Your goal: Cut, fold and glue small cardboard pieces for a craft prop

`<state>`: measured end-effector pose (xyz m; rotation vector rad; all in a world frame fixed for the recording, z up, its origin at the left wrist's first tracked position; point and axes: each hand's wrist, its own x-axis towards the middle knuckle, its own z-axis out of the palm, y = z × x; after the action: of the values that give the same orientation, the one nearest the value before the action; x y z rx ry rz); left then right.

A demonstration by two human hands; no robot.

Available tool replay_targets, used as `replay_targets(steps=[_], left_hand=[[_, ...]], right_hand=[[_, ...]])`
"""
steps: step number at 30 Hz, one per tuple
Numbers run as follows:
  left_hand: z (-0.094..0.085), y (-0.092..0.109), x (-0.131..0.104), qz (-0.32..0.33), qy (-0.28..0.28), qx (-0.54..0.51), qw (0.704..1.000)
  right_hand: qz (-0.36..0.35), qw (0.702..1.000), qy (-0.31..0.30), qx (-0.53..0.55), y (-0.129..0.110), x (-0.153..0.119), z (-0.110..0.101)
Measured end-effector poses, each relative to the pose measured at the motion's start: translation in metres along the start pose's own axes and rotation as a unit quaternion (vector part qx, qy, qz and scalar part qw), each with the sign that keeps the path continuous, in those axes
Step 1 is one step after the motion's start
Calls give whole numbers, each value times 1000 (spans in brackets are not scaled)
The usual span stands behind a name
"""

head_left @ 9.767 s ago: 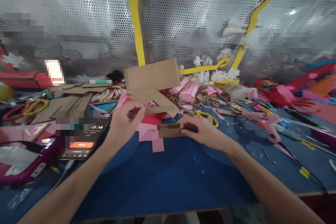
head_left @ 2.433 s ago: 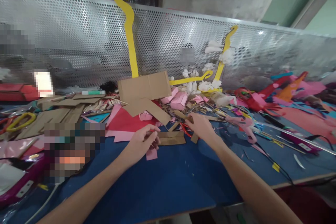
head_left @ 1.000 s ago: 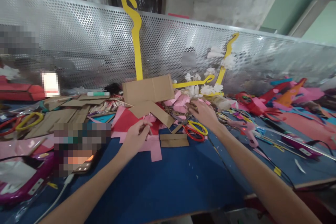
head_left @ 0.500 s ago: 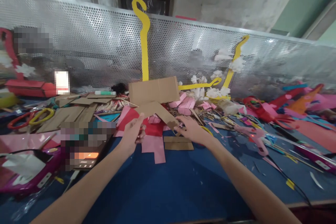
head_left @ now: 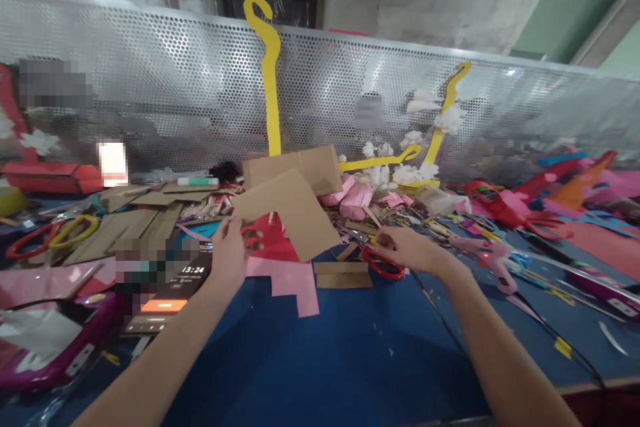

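My left hand [head_left: 231, 248] pinches the lower left edge of a flat piece of brown cardboard [head_left: 295, 203], which is tilted up and has a cut-out along its lower edge. My right hand [head_left: 406, 248] is closed on a pair of scissors [head_left: 384, 267] with red and yellow handles, low over the table; the fingertips are partly hidden. Beneath the cardboard lie red paper [head_left: 277, 243] and pink paper [head_left: 295, 280]. Just left of the scissors rests a small folded cardboard strip [head_left: 343, 276].
Behind stands a cardboard box shape [head_left: 320, 167] with a tall yellow hook-ended strip [head_left: 271, 87]. A pink glue gun [head_left: 487, 260] with a cable lies right. A phone [head_left: 173, 293], other scissors [head_left: 75, 232] and cardboard scraps [head_left: 125, 227] are left. A perforated metal panel [head_left: 320, 87] closes the back.
The cardboard piece has swung up and turned its broad face toward me, now in my left hand alone. My right hand has left it and moved right onto the scissors.
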<state>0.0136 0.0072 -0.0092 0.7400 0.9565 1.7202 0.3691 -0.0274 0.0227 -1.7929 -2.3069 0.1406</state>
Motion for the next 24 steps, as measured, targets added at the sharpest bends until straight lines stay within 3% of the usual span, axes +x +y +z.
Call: replay_targets(steps=[5, 9, 16, 20, 24], left_hand=[[-1, -4, 8, -35, 29, -57, 997], [0, -3, 3, -47, 6, -71, 996], [6, 2, -10, -34, -91, -39, 995], [6, 1, -10, -53, -98, -37, 993], [8, 1, -11, -56, -100, -60, 992]], right_hand=[[29, 998, -31, -51, 5, -1, 21], [42, 997, -6, -71, 8, 3, 31], [65, 986, 129, -83, 25, 6, 24], [61, 972, 216, -69, 29, 9, 19], [50, 956, 287, 14, 24, 8, 15]])
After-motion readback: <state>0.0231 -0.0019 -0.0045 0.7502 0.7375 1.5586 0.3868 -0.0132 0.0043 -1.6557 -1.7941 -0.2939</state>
